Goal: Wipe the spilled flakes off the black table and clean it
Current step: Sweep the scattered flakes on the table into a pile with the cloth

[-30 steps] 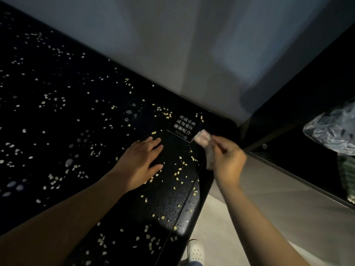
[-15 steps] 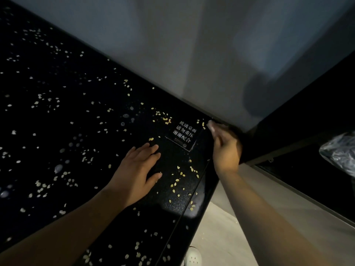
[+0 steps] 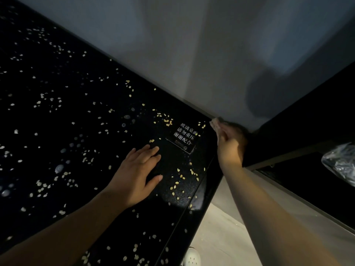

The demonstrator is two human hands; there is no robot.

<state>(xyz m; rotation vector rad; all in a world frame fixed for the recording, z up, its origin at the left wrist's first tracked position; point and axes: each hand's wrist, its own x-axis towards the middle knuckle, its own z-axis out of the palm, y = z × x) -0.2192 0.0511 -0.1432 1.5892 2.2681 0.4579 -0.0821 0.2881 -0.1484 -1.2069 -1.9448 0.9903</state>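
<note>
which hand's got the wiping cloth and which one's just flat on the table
The right hand holds the pale cloth, at the far corner of the black table by the wall. The left hand lies open and flat among the flakes, holding nothing.

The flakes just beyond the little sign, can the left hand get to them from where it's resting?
Probably yes: the left hand lies flat on the table, fingertips short of those flakes, with nothing between.

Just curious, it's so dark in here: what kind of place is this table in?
Hard to say; probably a public or commercial indoor spot. The glossy black table carries a small printed notice in Chinese characters, stands against a plain grey wall, and a bagged item sits on a dark shelf beside it.
</note>
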